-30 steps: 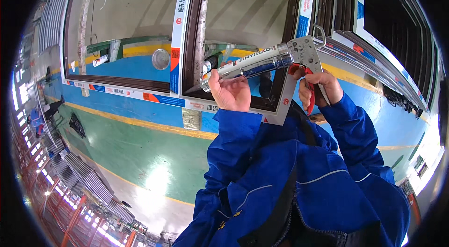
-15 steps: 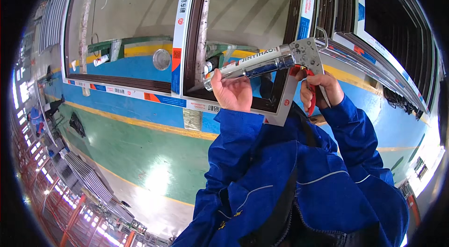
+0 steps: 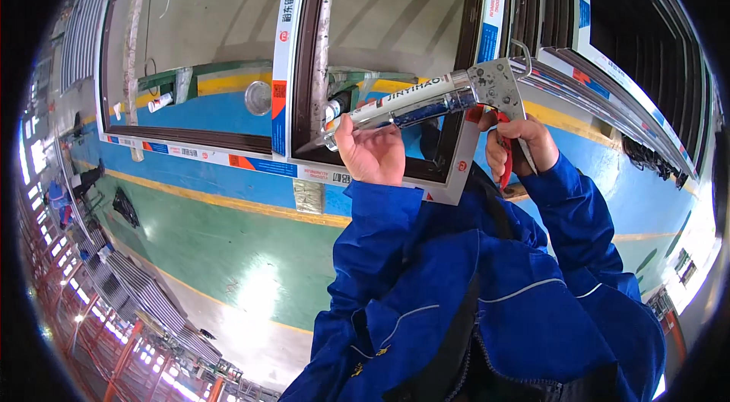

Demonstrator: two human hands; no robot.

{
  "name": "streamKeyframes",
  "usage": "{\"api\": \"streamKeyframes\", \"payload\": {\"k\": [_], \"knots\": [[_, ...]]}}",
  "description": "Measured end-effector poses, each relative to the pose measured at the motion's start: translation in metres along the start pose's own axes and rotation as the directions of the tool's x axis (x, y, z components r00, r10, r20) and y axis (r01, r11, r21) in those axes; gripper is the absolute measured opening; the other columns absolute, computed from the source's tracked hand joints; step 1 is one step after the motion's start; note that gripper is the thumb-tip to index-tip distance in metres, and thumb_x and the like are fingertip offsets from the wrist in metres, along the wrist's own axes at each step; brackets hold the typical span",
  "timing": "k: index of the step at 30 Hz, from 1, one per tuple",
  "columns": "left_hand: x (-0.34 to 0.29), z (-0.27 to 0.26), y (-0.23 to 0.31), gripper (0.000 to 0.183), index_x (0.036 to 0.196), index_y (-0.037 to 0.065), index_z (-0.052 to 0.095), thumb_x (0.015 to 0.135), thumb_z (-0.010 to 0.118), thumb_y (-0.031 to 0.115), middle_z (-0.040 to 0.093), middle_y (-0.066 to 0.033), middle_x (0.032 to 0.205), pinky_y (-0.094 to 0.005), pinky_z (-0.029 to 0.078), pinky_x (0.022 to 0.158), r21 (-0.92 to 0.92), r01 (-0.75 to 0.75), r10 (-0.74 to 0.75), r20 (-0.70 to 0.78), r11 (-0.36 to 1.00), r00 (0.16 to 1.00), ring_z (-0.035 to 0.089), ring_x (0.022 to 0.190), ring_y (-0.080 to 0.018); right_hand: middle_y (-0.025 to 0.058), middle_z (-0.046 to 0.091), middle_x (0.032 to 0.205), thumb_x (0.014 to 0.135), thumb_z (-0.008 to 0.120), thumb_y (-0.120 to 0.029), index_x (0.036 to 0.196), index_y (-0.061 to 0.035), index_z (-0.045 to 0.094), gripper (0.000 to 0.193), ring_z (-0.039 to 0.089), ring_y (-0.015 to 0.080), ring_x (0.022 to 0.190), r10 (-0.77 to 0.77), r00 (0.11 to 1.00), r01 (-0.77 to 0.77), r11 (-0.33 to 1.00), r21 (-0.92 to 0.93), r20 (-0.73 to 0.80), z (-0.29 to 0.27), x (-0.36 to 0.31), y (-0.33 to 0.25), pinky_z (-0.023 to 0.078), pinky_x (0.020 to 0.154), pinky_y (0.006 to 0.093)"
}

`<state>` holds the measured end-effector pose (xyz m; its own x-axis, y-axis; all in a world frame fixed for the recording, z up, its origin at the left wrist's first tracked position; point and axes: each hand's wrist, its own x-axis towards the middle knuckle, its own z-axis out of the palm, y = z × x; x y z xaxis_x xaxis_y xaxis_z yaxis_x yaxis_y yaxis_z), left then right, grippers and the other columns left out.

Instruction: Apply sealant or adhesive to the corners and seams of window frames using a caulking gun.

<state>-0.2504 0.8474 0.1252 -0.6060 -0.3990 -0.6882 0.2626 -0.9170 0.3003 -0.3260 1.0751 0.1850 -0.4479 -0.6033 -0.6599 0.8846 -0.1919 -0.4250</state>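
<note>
A caulking gun [image 3: 493, 86] loaded with a white sealant tube [image 3: 414, 100] lies tilted across the corner of a dark window frame [image 3: 308, 52] with white and blue film strips. My right hand [image 3: 525, 147] is closed round the gun's red trigger and handle. Farther along, my left hand [image 3: 374, 152] supports the front of the barrel from below, thumb up at its end and its fingers partly hidden behind it. The thin nozzle [image 3: 308, 146] points left, at the lower inner corner of the frame's right opening. Whether the tip touches the frame I cannot tell.
More film-wrapped frames [image 3: 608, 71] are stacked at the right. Through the openings show a round tin [image 3: 258, 98] and a white tube [image 3: 160, 102] lower down. A wrapped support post [image 3: 308, 197] stands under the frame's near edge. A black bag [image 3: 124, 204] lies on the green floor.
The gun's front end and my left hand have moved slightly left, and the nozzle has come further into view. The frame sits a little further left in the picture. My right hand keeps its grip.
</note>
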Motion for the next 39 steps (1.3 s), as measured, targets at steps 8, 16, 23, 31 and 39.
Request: {"api": "streamKeyframes", "payload": {"k": [8, 16, 23, 31, 39], "knots": [[0.0, 0.002, 0.003, 0.034, 0.1, 0.004, 0.061, 0.082, 0.068, 0.031, 0.064, -0.0111, 0.104, -0.0419, 0.045, 0.093, 0.026, -0.013, 0.013, -0.003, 1.0, 1.0, 0.059, 0.101, -0.0242, 0.0133, 0.052, 0.06, 0.083, 0.046, -0.014, 0.106, 0.0077, 0.047, 0.032, 0.054, 0.0238, 0.048, 0.022, 1.0, -0.023, 1.0, 0.006, 0.012, -0.002, 0.003, 0.0, 0.05, 0.044, 0.036], [0.0, -0.001, 0.004, 0.035, 0.102, 0.005, 0.061, 0.081, 0.068, 0.031, 0.064, -0.0117, 0.104, -0.0421, 0.043, 0.094, 0.039, -0.037, 0.037, 0.007, 0.999, 0.999, 0.058, 0.102, -0.024, 0.0124, 0.051, 0.058, 0.086, 0.044, -0.014, 0.104, 0.0068, 0.047, 0.028, 0.054, 0.023, 0.048, 0.044, 0.999, -0.044, 0.999, -0.004, 0.026, 0.0, 0.005, 0.0, 0.049, 0.044, 0.0355], [0.001, -0.004, 0.004, 0.037, 0.103, 0.004, 0.061, 0.081, 0.068, 0.033, 0.064, -0.0119, 0.104, -0.0421, 0.043, 0.095, 0.046, -0.027, 0.026, 0.028, 0.999, 0.999, 0.058, 0.103, -0.0243, 0.012, 0.051, 0.056, 0.086, 0.044, -0.013, 0.102, 0.0066, 0.047, 0.026, 0.053, 0.0228, 0.046, 0.023, 1.0, -0.023, 0.998, -0.057, -0.001, 0.004, 0.003, 0.001, 0.048, 0.043, 0.0354], [-0.001, -0.002, 0.001, 0.039, 0.103, 0.003, 0.061, 0.08, 0.069, 0.033, 0.063, -0.0118, 0.107, -0.0434, 0.043, 0.094, 0.028, 0.018, -0.019, 0.022, 0.999, 1.0, 0.057, 0.104, -0.0249, 0.0113, 0.051, 0.056, 0.087, 0.045, -0.013, 0.101, 0.0051, 0.048, 0.023, 0.053, 0.0221, 0.045, -0.008, 1.0, 0.006, 0.998, -0.056, -0.03, 0.002, -0.001, 0.002, 0.048, 0.043, 0.035], [0.002, -0.005, 0.0, 0.039, 0.103, 0.003, 0.061, 0.08, 0.07, 0.032, 0.063, -0.0121, 0.106, -0.0433, 0.043, 0.095, 0.008, 0.006, -0.006, -0.009, 1.0, 1.0, 0.057, 0.103, -0.0252, 0.0114, 0.051, 0.056, 0.087, 0.045, -0.014, 0.101, 0.0044, 0.047, 0.023, 0.054, 0.0226, 0.046, 0.003, 1.0, -0.004, 0.998, -0.062, -0.02, 0.0, 0.001, 0.003, 0.048, 0.045, 0.0356]]}}
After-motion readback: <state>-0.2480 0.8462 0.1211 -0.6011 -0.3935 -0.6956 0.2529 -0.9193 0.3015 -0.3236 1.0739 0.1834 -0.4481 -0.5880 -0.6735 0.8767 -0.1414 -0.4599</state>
